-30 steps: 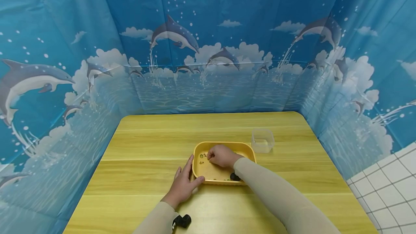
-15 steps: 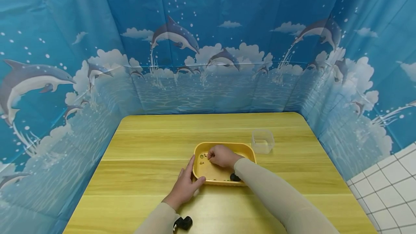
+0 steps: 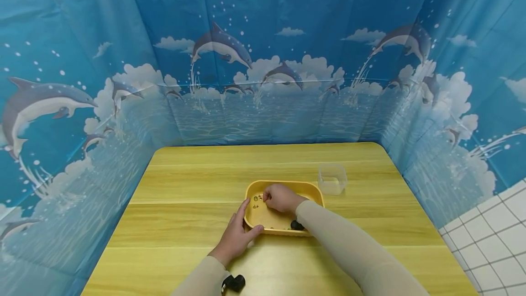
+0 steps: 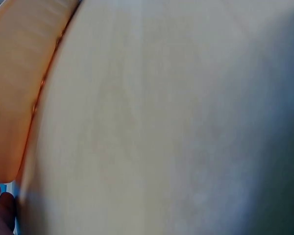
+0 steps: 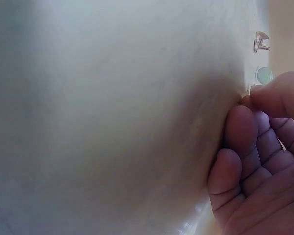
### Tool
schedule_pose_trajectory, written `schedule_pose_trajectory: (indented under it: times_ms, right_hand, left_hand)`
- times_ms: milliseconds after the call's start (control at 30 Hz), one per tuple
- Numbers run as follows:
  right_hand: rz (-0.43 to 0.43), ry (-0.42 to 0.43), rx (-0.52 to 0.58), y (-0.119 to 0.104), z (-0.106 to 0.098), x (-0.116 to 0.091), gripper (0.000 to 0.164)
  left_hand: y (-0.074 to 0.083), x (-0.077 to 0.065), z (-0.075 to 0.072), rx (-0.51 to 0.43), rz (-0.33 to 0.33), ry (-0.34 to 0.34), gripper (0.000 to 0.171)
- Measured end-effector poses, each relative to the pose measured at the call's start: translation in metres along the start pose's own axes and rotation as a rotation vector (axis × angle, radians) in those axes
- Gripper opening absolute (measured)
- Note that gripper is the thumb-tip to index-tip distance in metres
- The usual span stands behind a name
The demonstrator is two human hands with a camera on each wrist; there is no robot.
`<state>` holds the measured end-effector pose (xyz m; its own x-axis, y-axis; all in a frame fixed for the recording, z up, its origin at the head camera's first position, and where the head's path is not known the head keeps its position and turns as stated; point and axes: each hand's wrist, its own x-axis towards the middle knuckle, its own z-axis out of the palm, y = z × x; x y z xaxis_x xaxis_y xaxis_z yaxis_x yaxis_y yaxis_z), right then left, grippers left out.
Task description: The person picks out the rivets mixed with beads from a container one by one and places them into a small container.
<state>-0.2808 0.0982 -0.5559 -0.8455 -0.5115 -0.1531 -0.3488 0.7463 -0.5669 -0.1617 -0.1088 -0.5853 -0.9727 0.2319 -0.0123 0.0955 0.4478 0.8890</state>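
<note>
My left hand point(image 3: 235, 240) rests at the front left corner of a yellow tray point(image 3: 271, 219). Its fingers lie fairly straight along the left wall, with the thumb at the front rim. Inside the tray my right hand point(image 3: 280, 197) is low, its thumb and index fingertips pinched together and the other fingers curled. In the right wrist view a tiny piece seems to sit between those fingertips, mostly hidden. Near the thumb lie a pale green round piece point(image 5: 264, 75) and a small metal stud with a round head point(image 5: 261, 42). Several small gold-coloured pieces point(image 3: 255, 198) lie left of that hand.
A clear plastic box point(image 3: 333, 180) stands behind the tray's right end on the wooden table point(image 3: 185, 186). More tiny pieces lie along the tray's front inner edge. A dolphin-print curtain point(image 3: 263, 118) hangs around the table's back and sides.
My left hand has shifted slightly forward and right along the tray's corner, its thumb further onto the front rim. The right hand stays nearly still in the tray.
</note>
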Motion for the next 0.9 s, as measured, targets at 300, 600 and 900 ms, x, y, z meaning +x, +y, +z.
schedule_pose_trajectory:
  times_ms: [300, 600, 900]
  right_hand:
    - [-0.029, 0.009, 0.03, 0.003, 0.0, -0.002, 0.01]
    - [-0.059, 0.001, 0.055, 0.002, -0.006, -0.005, 0.011]
    - [-0.056, 0.005, 0.09, 0.0, -0.014, -0.008, 0.006]
  left_hand:
    - [-0.003, 0.002, 0.003, -0.004, -0.001, -0.002, 0.093]
    - [-0.003, 0.002, 0.003, 0.002, -0.009, 0.002, 0.092]
    - [-0.002, 0.001, 0.002, 0.01, -0.009, 0.002, 0.092]
